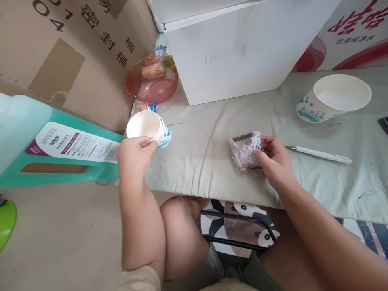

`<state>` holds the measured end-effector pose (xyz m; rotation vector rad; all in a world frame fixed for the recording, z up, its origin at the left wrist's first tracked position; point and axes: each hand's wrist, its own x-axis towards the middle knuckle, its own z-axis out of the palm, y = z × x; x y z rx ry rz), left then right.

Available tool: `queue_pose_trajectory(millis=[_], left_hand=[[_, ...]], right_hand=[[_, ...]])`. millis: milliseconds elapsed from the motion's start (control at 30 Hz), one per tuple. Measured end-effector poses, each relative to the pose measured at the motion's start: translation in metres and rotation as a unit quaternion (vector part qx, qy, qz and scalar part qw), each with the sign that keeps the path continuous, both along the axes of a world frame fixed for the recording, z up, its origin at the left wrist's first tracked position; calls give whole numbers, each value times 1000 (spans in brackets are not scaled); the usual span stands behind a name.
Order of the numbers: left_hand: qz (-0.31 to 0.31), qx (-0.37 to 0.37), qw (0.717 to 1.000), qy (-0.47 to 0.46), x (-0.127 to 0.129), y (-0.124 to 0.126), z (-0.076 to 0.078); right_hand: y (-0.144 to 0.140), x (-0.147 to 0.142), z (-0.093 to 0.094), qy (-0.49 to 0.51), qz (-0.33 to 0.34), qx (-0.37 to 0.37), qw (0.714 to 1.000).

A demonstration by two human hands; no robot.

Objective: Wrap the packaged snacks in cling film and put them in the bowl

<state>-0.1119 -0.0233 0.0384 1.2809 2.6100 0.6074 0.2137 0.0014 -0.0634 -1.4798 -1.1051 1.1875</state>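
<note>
My left hand pinches the rim of a white paper cup with blue print. A second rim shows at its mouth, so cups may be stacked. My right hand grips the right edge of a small dark brown packet wrapped in clear crinkled plastic, between thumb and fingers. It is just over or on the cloth; I cannot tell whether it touches. Right of that hand lies a white pen. Farther back on the right stands a larger white paper tub with blue print, tilted in view.
A pale cloth covers the table. Behind stand a white box, a red-and-white carton and a pink bowl with wrapped snacks. At left are a cardboard box and a green jug. A dark object lies at the right edge.
</note>
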Motion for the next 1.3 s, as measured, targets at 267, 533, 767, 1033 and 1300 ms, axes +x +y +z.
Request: queue_pose_trajectory(millis=[267, 533, 767, 1033, 1300], left_hand=[[-111, 145, 981, 65, 16, 101, 32], [-162, -169, 965, 120, -15, 219, 2], [-89, -65, 985, 134, -21, 205, -4], [-48, 55, 988, 137, -29, 183, 31], [-90, 212, 960, 161, 9, 99, 97]], right_hand=[[2, -2, 4, 21, 0, -24, 1000], [3, 2, 6, 22, 12, -38, 999], [6, -1, 5, 10, 20, -33, 999], [3, -2, 3, -2, 11, -11, 1000], [2, -7, 9, -13, 9, -21, 1000]])
